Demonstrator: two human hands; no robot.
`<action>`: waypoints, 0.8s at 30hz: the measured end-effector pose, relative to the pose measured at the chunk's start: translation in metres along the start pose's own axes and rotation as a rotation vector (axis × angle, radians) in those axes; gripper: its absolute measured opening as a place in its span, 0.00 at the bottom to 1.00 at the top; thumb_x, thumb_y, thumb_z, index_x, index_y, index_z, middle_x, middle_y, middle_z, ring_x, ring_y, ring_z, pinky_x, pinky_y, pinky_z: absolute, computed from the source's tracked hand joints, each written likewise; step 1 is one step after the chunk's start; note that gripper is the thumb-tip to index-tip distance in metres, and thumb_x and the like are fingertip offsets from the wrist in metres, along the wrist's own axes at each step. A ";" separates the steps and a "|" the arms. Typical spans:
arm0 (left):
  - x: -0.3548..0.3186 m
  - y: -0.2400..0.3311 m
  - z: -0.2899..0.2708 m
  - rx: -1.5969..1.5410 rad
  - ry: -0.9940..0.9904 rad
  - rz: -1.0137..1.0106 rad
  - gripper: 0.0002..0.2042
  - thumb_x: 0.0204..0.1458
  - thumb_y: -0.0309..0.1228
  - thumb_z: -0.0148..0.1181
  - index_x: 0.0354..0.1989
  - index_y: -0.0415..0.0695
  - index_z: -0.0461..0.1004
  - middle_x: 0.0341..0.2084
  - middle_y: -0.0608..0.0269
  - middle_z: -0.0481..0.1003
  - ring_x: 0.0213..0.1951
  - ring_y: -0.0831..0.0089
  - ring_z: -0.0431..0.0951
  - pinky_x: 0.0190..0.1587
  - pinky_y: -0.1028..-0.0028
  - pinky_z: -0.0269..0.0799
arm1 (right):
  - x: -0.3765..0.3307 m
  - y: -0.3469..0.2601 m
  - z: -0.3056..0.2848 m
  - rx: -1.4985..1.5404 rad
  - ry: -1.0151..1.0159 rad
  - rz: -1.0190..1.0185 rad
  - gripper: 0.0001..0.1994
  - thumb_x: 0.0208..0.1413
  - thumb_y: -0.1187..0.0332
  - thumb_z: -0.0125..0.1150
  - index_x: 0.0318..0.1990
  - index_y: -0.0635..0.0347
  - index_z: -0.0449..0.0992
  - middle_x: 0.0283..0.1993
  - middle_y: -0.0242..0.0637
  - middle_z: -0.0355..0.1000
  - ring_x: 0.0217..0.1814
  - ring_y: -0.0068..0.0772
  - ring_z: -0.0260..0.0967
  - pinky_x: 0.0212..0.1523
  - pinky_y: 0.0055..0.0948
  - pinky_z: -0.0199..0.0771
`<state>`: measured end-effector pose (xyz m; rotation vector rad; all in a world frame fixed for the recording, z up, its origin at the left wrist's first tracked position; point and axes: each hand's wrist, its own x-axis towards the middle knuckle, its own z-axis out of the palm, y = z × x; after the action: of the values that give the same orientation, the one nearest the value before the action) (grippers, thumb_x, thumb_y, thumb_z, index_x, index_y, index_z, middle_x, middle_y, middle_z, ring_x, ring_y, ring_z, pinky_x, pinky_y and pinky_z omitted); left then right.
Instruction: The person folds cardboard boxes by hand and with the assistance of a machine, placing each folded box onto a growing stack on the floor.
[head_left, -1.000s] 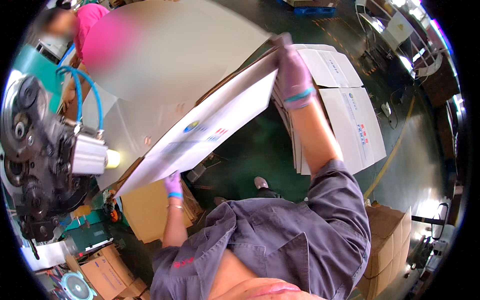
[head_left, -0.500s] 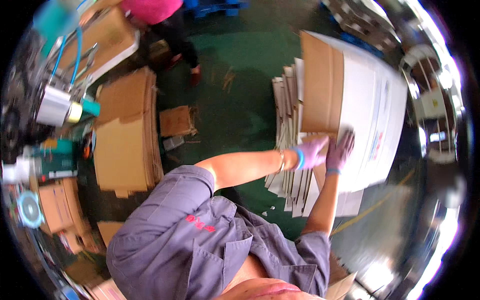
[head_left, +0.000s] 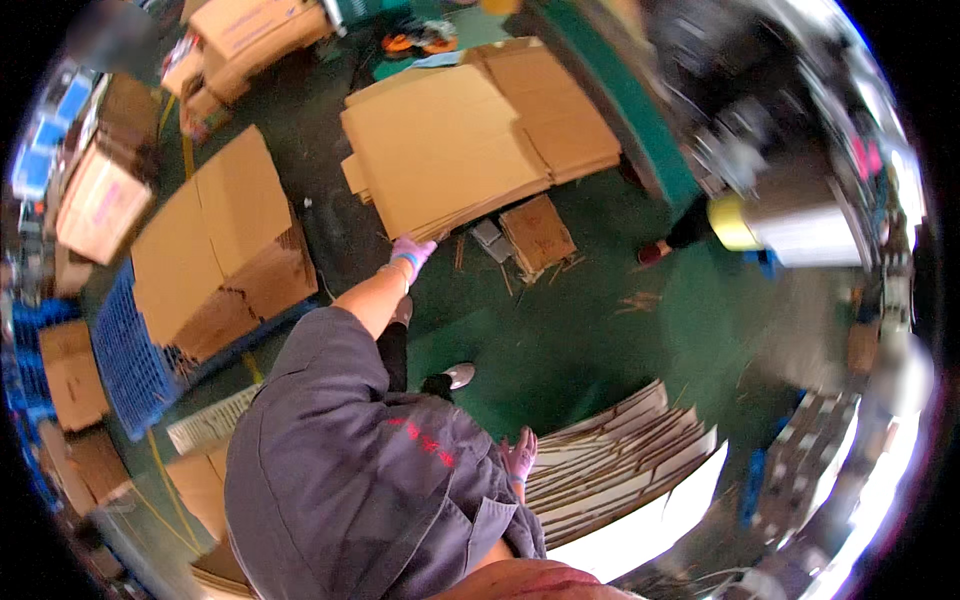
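In the head view, the left hand [head_left: 412,255], in a thin purple glove, is at the near edge of the brown stack [head_left: 440,140], its arm stretched out; the fingertips meet the cardboard edge, but whether they grasp a sheet I cannot tell; the right hand [head_left: 520,455], gloved alike, is low by the body, its fingers loosely extended and released, just beside the white stack [head_left: 620,465]; whether it touches the sheets I cannot tell.

The brown stack lies flat, its sheets unevenly aligned; the white stack, its sheets fanned in overlapping rows, is at the lower right, well apart from the brown one; between them is the green floor [head_left: 560,320].

Just beside the brown stack lie a small brown carton [head_left: 538,235] and a grey block [head_left: 491,240]; to the left, another cardboard pile [head_left: 215,245] rests on a blue pallet [head_left: 130,350]; a co-worker's red shoe [head_left: 653,252] shows at the right.
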<state>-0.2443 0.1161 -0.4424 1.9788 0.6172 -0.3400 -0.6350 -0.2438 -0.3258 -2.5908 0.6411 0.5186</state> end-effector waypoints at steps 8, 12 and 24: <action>0.071 -0.024 -0.036 -0.193 0.205 -0.592 0.46 0.40 0.44 0.69 0.65 0.37 0.49 0.63 0.44 0.56 0.64 0.53 0.57 0.64 0.64 0.55 | 0.088 -0.071 -0.054 -0.117 -0.117 0.019 0.28 0.57 0.55 0.51 0.59 0.67 0.63 0.61 0.56 0.59 0.62 0.57 0.56 0.63 0.42 0.56; 0.128 -0.094 0.003 -0.279 0.268 -0.511 0.32 0.40 0.41 0.68 0.54 0.36 0.67 0.47 0.46 0.73 0.49 0.58 0.73 0.52 0.66 0.68 | 0.092 -0.107 -0.049 -0.148 -0.304 0.028 0.29 0.57 0.54 0.51 0.59 0.66 0.63 0.61 0.56 0.60 0.64 0.57 0.54 0.64 0.42 0.54; -0.057 0.223 -0.139 -0.009 -0.890 0.096 0.26 0.47 0.55 0.58 0.31 0.39 0.79 0.26 0.56 0.79 0.29 0.71 0.78 0.32 0.70 0.73 | 0.242 -0.399 -0.103 -0.198 0.369 -0.861 0.32 0.48 0.61 0.57 0.61 0.62 0.60 0.62 0.46 0.58 0.67 0.49 0.51 0.66 0.48 0.50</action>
<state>-0.1707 0.1399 -0.1851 1.6115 -0.0500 -1.0664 -0.2068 -0.0562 -0.2251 -2.8288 -0.4688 -0.1875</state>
